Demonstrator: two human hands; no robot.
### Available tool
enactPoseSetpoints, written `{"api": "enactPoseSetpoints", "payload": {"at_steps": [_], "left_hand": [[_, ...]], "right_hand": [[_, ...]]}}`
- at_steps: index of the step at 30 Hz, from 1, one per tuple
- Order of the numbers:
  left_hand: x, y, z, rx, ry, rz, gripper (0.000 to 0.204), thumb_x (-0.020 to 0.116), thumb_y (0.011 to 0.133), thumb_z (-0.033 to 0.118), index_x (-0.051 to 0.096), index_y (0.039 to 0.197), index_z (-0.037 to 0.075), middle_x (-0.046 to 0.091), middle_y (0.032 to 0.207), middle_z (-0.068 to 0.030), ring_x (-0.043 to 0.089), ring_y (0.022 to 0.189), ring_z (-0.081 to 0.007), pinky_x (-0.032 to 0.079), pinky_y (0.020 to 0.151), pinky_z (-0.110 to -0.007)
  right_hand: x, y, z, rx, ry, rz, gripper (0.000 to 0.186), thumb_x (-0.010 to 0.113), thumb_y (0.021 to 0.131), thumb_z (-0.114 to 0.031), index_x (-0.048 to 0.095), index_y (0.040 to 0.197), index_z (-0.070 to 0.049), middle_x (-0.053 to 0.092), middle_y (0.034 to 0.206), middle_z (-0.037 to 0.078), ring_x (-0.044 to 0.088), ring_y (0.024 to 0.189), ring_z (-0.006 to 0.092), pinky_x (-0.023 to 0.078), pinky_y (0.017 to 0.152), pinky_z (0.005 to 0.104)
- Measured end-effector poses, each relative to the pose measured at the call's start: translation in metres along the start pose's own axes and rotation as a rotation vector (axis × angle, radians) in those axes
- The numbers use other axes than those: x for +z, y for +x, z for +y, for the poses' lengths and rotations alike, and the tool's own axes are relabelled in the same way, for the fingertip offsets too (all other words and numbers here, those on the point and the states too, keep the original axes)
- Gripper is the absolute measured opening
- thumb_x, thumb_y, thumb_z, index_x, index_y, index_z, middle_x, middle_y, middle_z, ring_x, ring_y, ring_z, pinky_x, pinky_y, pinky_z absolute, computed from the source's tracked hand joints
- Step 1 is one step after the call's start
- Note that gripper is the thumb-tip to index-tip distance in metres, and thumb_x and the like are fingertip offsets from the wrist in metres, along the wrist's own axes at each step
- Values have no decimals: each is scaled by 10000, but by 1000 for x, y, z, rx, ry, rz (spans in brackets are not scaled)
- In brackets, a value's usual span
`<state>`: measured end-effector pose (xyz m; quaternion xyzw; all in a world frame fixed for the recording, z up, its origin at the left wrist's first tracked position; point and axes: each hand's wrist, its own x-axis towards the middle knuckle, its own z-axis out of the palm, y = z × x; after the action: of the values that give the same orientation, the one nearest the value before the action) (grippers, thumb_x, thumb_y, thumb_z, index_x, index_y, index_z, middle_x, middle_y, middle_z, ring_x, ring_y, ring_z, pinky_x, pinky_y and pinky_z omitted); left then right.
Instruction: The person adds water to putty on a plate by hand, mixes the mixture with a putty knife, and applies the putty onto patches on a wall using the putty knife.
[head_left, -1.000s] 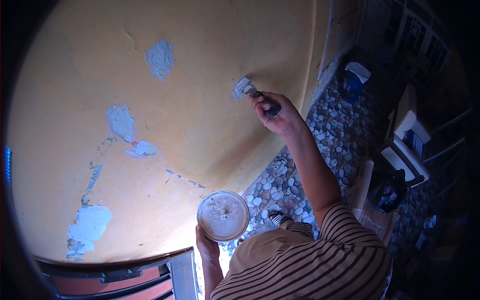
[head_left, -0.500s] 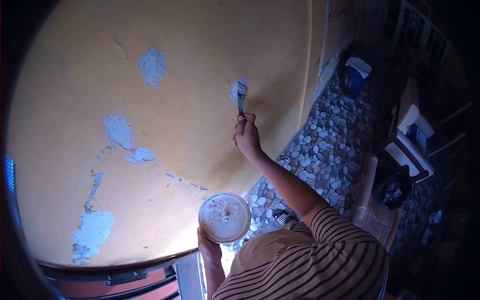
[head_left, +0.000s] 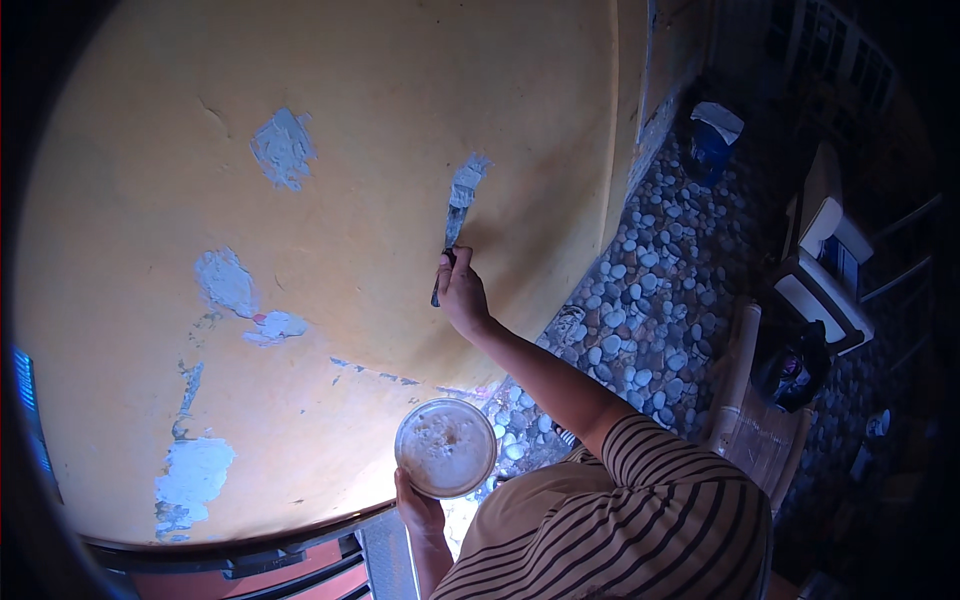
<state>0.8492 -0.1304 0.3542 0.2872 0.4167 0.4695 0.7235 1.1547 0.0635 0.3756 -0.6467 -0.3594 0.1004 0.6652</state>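
Note:
My right hand [head_left: 463,292] is closed round the dark handle of a putty knife [head_left: 455,226]. The blade lies against a small whitish patch of filler [head_left: 470,172] on the yellow wall [head_left: 370,120]. Low and close to my body, my left hand [head_left: 420,508] grips a round tub [head_left: 446,449] by its side. Pale, lumpy filler covers what shows inside the tub. Larger filler patches mark the wall farther left: one high up [head_left: 283,148], one midway down [head_left: 226,281] and one low [head_left: 194,470].
Flaked paint [head_left: 372,372] runs along the lower wall. Right of the wall lies a pebble-patterned floor [head_left: 640,300]. On it stand a blue bucket [head_left: 709,150], a brown bench [head_left: 757,440] with a black bag [head_left: 792,372], and a pale cushioned chair [head_left: 822,280]. A slatted dark frame [head_left: 300,570] is at lower left.
My right hand has moved left and slightly down with the putty knife, and its handle now shows below the hand. The filler patch there looks longer and smoother. My left hand still holds the tub.

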Motion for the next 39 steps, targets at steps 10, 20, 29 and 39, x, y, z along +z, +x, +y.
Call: {"api": "enactPoseSetpoints", "payload": {"at_steps": [10, 20, 29, 39], "left_hand": [[0, 7, -2, -14, -10, -12, 476, 397, 1054, 332, 459, 1367, -22, 553, 1353, -164, 537, 1253, -263, 399, 1088, -406], [-5, 0, -3, 8, -19, -21, 484, 404, 1056, 341, 457, 1365, -28, 552, 1349, -164, 539, 1251, -257, 407, 1081, -402], [-2, 4, -5, -15, -19, -13, 480, 408, 1053, 335, 457, 1365, -27, 549, 1352, -163, 538, 1249, -256, 406, 1082, -408], [0, 6, -6, -8, -32, -46, 471, 407, 1050, 329, 467, 1358, -22, 557, 1343, -158, 535, 1249, -255, 399, 1087, -404]], "right_hand": [[-24, -6, -12, 162, 395, -49, 187, 399, 1075, -220, 344, 1151, -59, 493, 692, 35, 499, 463, 128, 416, 423, 311], [-32, 9, -23, 169, 622, 105, 243, 441, 1066, -272, 335, 1127, -61, 488, 713, 23, 438, 419, 74, 354, 341, 258], [-14, -13, -20, 252, 354, -78, 238, 411, 1069, -285, 302, 1130, -82, 503, 597, 58, 494, 389, 175, 403, 371, 354], [-16, 19, -28, 240, 421, 31, 238, 411, 1068, -287, 309, 1136, -83, 496, 609, 65, 509, 405, 177, 446, 374, 332]]}}
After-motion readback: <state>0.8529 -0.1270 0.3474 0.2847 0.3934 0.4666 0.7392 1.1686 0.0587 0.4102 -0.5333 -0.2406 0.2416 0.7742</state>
